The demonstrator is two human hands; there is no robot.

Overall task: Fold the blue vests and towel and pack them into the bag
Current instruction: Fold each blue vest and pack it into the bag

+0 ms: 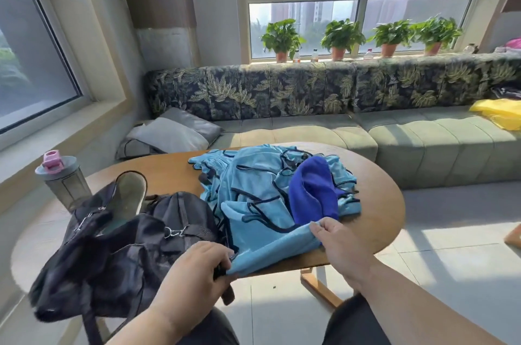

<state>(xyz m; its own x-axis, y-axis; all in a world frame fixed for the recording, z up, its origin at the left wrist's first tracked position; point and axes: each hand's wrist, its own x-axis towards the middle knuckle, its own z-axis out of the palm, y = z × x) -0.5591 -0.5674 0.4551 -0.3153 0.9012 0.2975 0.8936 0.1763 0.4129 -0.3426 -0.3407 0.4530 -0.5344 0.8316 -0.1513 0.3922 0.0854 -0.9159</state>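
Light blue vests (pixel 253 203) (black trim), royal blue towel (pixel 313 189), black bag (pixel 112 254)

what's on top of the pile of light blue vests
A dark blue towel lies crumpled on the light blue vests, toward their right side. What is beneath the towel and pile is covered.

free: bare table (pixel 375 198) right of vest pile (pixel 262 189) | blocked: left by black bag (pixel 127 246), bottle (pixel 63 178)

L hand (pixel 197 263) + R hand (pixel 335 237) pinch blue vest (pixel 270 249) hem; towel (pixel 313 192) on pile; bag (pixel 118 246) left.
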